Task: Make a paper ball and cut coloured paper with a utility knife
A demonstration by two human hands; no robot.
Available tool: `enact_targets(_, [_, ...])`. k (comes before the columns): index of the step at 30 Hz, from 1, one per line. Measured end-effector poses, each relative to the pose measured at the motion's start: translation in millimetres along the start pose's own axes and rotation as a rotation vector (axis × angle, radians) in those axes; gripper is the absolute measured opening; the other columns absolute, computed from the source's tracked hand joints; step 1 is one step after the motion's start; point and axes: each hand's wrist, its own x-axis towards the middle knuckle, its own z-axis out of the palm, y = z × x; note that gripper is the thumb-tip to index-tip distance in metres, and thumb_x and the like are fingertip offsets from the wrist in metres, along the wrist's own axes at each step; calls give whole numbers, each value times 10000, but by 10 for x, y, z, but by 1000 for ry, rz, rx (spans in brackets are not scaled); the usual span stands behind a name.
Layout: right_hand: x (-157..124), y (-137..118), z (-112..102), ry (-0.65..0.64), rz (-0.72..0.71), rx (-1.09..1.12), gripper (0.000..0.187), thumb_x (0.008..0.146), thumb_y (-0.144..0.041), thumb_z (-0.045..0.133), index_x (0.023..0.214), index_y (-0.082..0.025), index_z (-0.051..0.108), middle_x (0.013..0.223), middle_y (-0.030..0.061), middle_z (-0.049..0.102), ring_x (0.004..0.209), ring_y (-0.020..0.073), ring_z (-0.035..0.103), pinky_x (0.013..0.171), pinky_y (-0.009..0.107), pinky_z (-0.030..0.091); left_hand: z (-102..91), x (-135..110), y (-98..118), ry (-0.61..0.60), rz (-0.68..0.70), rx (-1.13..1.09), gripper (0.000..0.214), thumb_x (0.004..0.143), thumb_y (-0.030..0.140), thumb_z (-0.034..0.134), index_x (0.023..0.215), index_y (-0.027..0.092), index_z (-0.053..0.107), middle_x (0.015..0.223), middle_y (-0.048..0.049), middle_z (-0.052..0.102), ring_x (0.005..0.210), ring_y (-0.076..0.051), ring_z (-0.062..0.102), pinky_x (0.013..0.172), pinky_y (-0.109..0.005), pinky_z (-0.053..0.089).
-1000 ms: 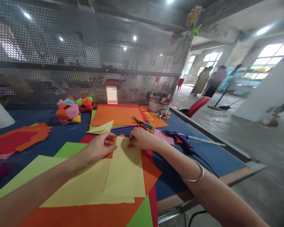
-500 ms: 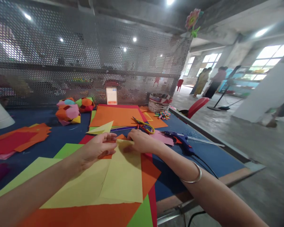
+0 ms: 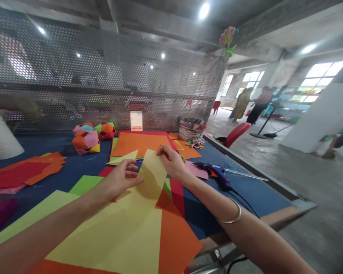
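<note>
A pale yellow sheet of paper point(image 3: 153, 173) stands raised at the middle of the table. My right hand point(image 3: 171, 161) pinches its upper right corner between thumb and fingers. At its left edge is my left hand point(image 3: 122, 177), open with fingers apart; its thumb lies against or just in front of the paper. Below spreads a larger yellow sheet point(image 3: 111, 232) over orange paper point(image 3: 178, 236). A folded yellow piece point(image 3: 124, 156) lies beyond my left fingers. My right hand mostly hides the scissors, only part of a yellow handle point(image 3: 183, 158) showing.
A blue glue gun point(image 3: 217, 175) with its cord lies at the right, near the table edge. Behind stand a woven basket point(image 3: 192, 129) and paper balls point(image 3: 87, 140). Cut orange and red paper point(image 3: 28, 171) and a white cone point(image 3: 2, 133) are on the left.
My right hand has lifted the yellow sheet off the larger sheet, so its top now stands higher. The left hand has opened wider beside it. The view has tilted up slightly.
</note>
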Motion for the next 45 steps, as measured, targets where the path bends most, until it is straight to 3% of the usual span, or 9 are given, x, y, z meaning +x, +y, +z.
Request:
enact_targets(11, [-107,-159,-13,88,-56,157,350,908,-184,364,933,-186,713,816,11,656,701,153,573,610,244,432,-227,-59,217,-351,-58,-134,809,522,612,936,1159,194,663,1094,-137,783,1002,-330,759,919,-450,593])
enact_targets(18, [-123,-130,-11,24,-259,23,352,785,-45,394,851,-183,711,829,36,683,737,171,607,670,272,477,-595,28,306,-211,-8,28,548,497,519,941,913,220,750,911,-65,803,801,-257,753,708,-319,576])
enact_targets(24, [-165,-162,-51,-158,-530,-151,550,752,79,442,1106,-223,735,1111,72,703,1056,198,651,947,359,524,-713,-51,431,-329,-66,161,421,539,549,874,790,227,771,856,-71,797,687,-227,716,604,-269,513])
enact_targets(30, [-250,-234,-120,-174,-688,-367,527,859,-18,563,1271,-313,710,1516,80,516,1438,292,395,1167,523,337,-684,-66,394,-418,-48,307,319,577,512,806,716,227,769,790,-63,777,650,-209,678,590,-250,476])
enact_targets(33, [-334,-249,-129,-231,-874,-516,402,932,-60,554,1194,-313,722,1457,48,594,1414,251,436,1144,474,369,-690,-3,359,-417,-5,388,314,589,529,772,684,230,765,754,-64,757,654,-230,675,598,-275,486])
enact_targets(36, [-545,-289,-118,-300,-966,-586,199,1007,-144,553,1038,-240,724,1269,80,718,1285,256,555,1030,442,453,-662,-58,251,-260,81,475,311,577,512,787,741,249,778,863,-85,767,887,-334,703,762,-366,544])
enact_targets(39, [-889,-367,-106,-292,-867,-618,157,1014,-146,571,944,-213,694,1168,89,760,1146,266,633,950,424,489,-537,-410,22,-22,250,557,456,714,507,763,1120,299,763,1303,-73,706,1334,-383,546,1099,-433,442])
enact_targets(43, [-1345,-433,-42,-359,-727,-468,126,1030,-187,567,968,-221,672,1080,78,776,1062,242,669,928,386,519,-308,-1109,-349,37,833,821,699,802,672,734,1412,367,583,1301,-18,734,1105,-268,733,901,-289,596])
enact_targets(45, [-1501,-416,27,-321,-690,-372,170,1059,-214,511,1011,-216,674,1065,79,784,1050,236,678,944,383,522,-255,-1337,-505,35,959,872,686,863,669,668,1450,336,543,1253,-11,758,1029,-226,764,818,-241,621])
